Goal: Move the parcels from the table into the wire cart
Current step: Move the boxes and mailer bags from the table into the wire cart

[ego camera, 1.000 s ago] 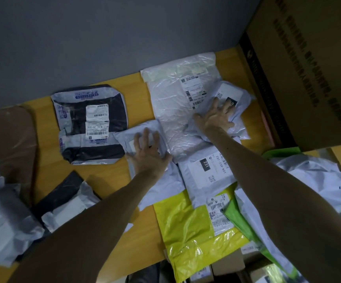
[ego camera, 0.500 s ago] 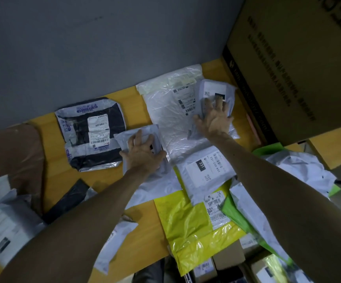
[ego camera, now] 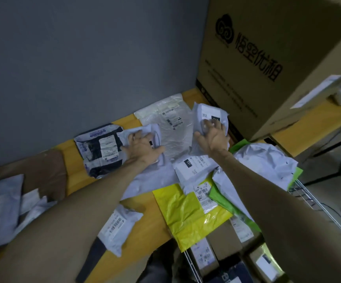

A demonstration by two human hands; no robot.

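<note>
Head view: the left hand (ego camera: 143, 147) grips a white mailer (ego camera: 149, 178) lying on the bench (ego camera: 71, 150). The right hand (ego camera: 212, 136) grips a smaller mailer (ego camera: 206, 111), tilted up off the pile. The cart (ego camera: 310, 199) stands below the bench edge at right, with boxes inside. Both bags look slick and overlap others, so lifting could drag the 231 parcel (ego camera: 194, 166) or the overhanging yellow bag (ego camera: 188, 213) off the edge.

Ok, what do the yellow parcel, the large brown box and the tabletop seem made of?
Yellow parcel: thin glossy plastic film, crinkled, with highlights. Large brown box: matte cardboard, printed, creased edges. Tabletop: smooth yellow-orange surface, possibly laminate or varnished wood.
</note>
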